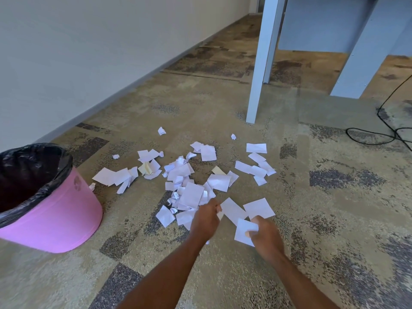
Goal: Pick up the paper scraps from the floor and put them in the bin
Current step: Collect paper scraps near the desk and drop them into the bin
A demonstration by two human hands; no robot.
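Several white and a few pale yellow paper scraps [191,175] lie scattered on the patterned carpet in the middle of the view. My left hand [206,219] reaches into the near edge of the pile and pinches a white scrap [233,210]. My right hand [265,236] grips another white scrap [244,231] just right of it. The pink bin [66,219], lined with a black bag, stands upright at the left, about an arm's length from the pile.
A white wall [89,52] runs along the left. Pale blue desk legs and panels [258,85] stand beyond the pile at the upper right. A black cable [379,134] loops over the carpet at the right.
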